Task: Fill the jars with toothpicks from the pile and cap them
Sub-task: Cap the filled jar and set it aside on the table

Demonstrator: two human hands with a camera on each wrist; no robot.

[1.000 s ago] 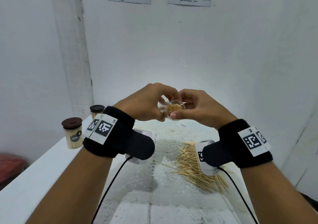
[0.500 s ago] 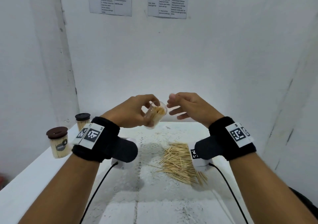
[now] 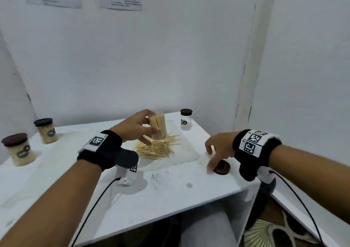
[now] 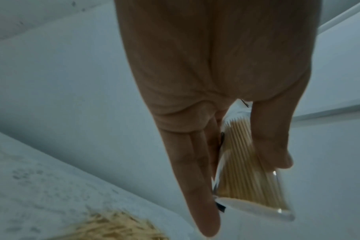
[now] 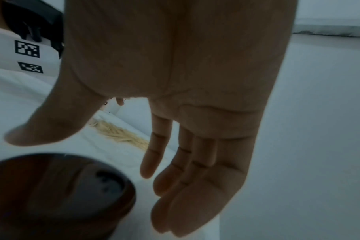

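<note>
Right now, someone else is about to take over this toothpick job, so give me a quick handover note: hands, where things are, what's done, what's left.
Left hand: grips the open jar, packed with toothpicks, upright over the toothpick pile.
Right hand: open, fingers reaching down at the loose brown lid on the table, not gripping it.
Done: two filled, capped jars stand at the far left.
Left: put the lid on the held jar. The capped jar at the back looks empty, so it likely needs filling from the pile, then capping.
</note>
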